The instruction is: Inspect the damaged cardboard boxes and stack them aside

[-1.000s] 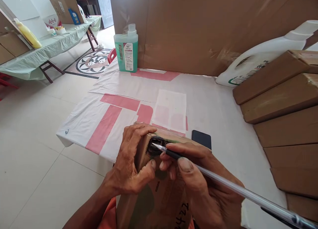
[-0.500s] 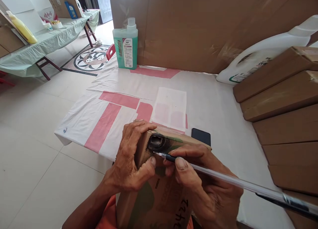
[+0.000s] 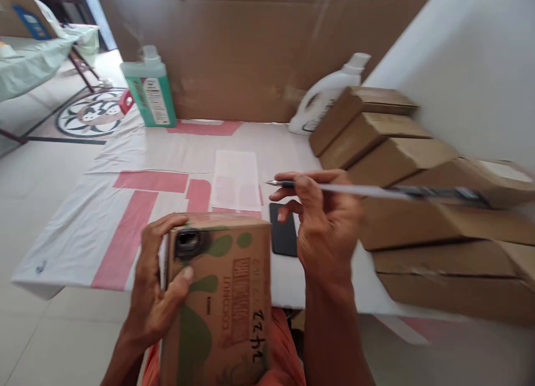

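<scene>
A brown cardboard box [image 3: 228, 285] with green patches, printed letters and handwritten black digits leans upright before me at the table's near edge. My left hand [image 3: 156, 285] grips its left side, thumb on the front face and fingers over the top corner. Beside the thumb is a hole [image 3: 188, 240] ringed with black ink. In my right hand [image 3: 324, 224] a clear-barrelled pen [image 3: 355, 189] is pinched between thumb and fingers, its tip pointing left, raised away from the box. A dark phone [image 3: 284, 235] lies on the table just behind that hand.
A paper sheet [image 3: 235, 179] lies on the white and pink tablecloth [image 3: 167, 152]. Behind it stand a green liquid bottle [image 3: 154, 99], a large cardboard panel [image 3: 234, 57] and a white jug [image 3: 326, 96]. Several cardboard boxes [image 3: 401, 224] line the right side.
My right hand has lifted the pen off the box and moved it up, away from the inked hole. The box's front now faces me more fully. The view has shifted right.
</scene>
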### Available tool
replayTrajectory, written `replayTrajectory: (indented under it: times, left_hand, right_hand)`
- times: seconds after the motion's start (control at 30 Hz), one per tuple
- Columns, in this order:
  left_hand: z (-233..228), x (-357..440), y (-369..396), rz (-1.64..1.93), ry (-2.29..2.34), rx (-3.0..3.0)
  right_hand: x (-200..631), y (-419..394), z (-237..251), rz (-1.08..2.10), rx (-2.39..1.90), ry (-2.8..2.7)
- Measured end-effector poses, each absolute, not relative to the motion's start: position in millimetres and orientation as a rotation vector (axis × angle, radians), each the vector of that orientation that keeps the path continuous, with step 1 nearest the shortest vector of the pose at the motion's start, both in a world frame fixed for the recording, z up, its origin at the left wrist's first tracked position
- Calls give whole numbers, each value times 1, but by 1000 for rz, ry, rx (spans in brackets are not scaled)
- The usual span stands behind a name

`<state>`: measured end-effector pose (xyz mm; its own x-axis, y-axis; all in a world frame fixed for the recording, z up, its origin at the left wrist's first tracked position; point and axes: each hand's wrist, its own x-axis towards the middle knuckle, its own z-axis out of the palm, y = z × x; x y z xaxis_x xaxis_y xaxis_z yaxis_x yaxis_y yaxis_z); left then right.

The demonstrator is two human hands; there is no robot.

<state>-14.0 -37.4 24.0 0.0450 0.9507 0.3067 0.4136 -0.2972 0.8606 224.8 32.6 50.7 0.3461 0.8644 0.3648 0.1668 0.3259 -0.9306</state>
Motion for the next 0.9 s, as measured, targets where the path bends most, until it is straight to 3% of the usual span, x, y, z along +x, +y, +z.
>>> replayTrajectory:
  times: [0.1, 0.2, 0.33, 0.57, 0.77, 0.9]
  left_hand:
    - [19, -21, -37, 1242, 1456, 1612]
    - [20, -22, -39, 1238, 1518, 1537]
    - [24, -19, -41, 1236, 1536, 1514]
    - [25, -19, -38, 1214, 1537, 1522]
    - [25, -20, -38, 1212, 1491, 1550]
    - [23, -20, -37, 1218, 1466, 1552]
  right_hand:
    - [248, 54, 22, 586, -1857, -1480]
    - [245, 55, -14, 701, -2124, -1693]
    - [220, 40, -45, 835, -2233, -1856]
    - [218, 26, -52, 839, -2303, -1907]
    - [252, 8, -56, 540, -2487, -1552]
    - [278, 6, -69, 551, -2519, -1282]
